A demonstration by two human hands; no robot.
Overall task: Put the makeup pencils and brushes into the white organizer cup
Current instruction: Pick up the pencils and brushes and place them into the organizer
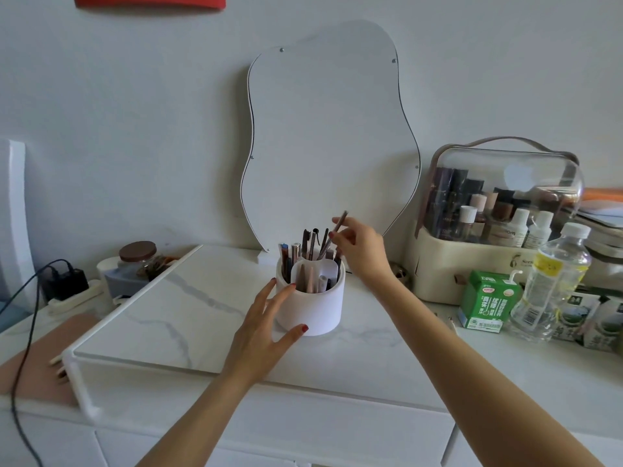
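Over the white organizer cup (312,306) on the surface (188,318), right hand (362,246) pinches a pencil (333,234) tilted up-right, tip nearly in; left hand (266,323) spread, bracing the wall.

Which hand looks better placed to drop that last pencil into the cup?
The right hand: it already pinches the pencil, tilted just above the cup. The left hand is open against the cup's side, steadying it.
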